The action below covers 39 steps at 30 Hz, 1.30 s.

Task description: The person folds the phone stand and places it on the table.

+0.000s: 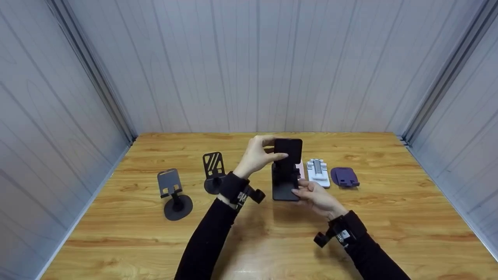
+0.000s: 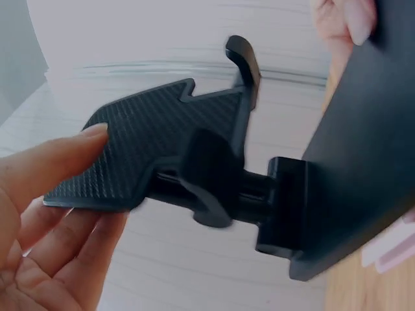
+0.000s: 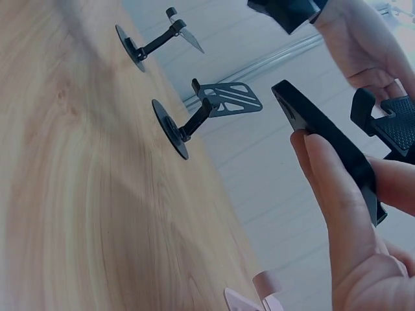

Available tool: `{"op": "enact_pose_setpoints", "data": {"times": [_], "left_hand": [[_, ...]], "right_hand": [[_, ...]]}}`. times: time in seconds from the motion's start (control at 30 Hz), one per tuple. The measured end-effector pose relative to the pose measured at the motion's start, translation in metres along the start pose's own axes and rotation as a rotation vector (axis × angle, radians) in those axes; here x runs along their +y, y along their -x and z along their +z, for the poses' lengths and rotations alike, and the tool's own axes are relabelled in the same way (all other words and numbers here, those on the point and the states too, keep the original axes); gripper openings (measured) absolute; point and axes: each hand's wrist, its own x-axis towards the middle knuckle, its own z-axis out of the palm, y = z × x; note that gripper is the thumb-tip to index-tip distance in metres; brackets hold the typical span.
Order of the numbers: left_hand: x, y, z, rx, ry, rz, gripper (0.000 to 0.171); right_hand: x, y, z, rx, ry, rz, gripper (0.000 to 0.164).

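Both hands hold a black folding phone stand up over the table. My left hand pinches its upper plate between thumb and fingers; the left wrist view shows that plate ribbed, with a hooked lip at one end. Lower down, my right hand grips the flat base by its edge, thumb on one face and fingers on the other. Between plate and base runs a hinged arm, and the plate stands tilted away from the base. Part of a pink stand shows behind the black one.
A grey stand and a black slotted stand, both upright on round bases, are on the left of the wooden table. To the right lie a white folded stand and a purple one. Pale panel walls enclose the table.
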Motion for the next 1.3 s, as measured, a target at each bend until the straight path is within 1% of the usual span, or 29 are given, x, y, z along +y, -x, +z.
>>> {"op": "enact_pose_setpoints", "data": {"times": [0.07,0.2,0.33,0.53,0.63,0.77,1.0,1.17,1.3], "left_hand": [[-0.003,0.0,0.0,-0.009,0.001,-0.014,0.042],[-0.009,0.0,-0.001,-0.031,-0.008,-0.013,0.043],[-0.014,0.0,0.0,-0.029,-0.013,0.017,0.041],[-0.016,0.001,0.002,-0.007,-0.01,0.086,0.036],[-0.017,0.002,0.004,0.001,-0.01,0.106,0.033],[-0.017,0.002,0.006,0.015,-0.021,0.123,0.031],[-0.022,0.002,0.009,0.055,-0.105,0.218,0.031],[-0.025,0.001,0.011,0.083,-0.173,0.285,0.032],[-0.026,0.002,0.013,0.122,-0.232,0.325,0.03]], "right_hand": [[0.0,0.0,-0.001,-0.019,-0.013,-0.002,0.023],[0.001,-0.001,-0.002,-0.031,-0.025,0.001,0.022],[0.001,-0.001,-0.002,-0.017,-0.028,0.012,0.024],[0.001,-0.002,-0.001,0.006,-0.036,0.033,0.032],[0.0,-0.002,-0.001,0.015,-0.037,0.038,0.035],[0.001,-0.002,0.0,0.016,-0.032,0.03,0.035],[0.0,-0.002,0.001,0.008,-0.031,0.016,0.04],[0.0,0.0,0.0,-0.006,-0.027,0.009,0.04],[-0.001,0.002,0.0,-0.01,-0.015,-0.002,0.047]]}}
